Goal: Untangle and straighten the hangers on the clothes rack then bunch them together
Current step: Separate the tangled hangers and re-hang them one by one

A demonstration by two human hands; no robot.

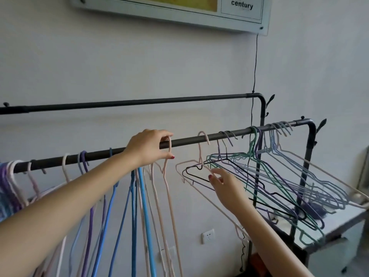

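A dark front rail (191, 141) of the clothes rack runs from lower left up to the right. My left hand (148, 147) is closed around the hook of a pale pink hanger (169, 188) on that rail. Blue, pink and purple hangers (137, 206) hang straight down to its left. To the right, a tangle of pink, black, green and purple hangers (279, 182) juts out sideways. My right hand (225, 186) reaches into this tangle, pinching the wire of a pink hanger (199, 156) near its neck.
A second, higher rail (139, 103) runs behind, close to the wall. A thin black cable (255, 62) drops from a wall sign past the rack. A grey table (343, 222) stands at lower right under the tangled hangers. A wall socket (208, 235) sits low.
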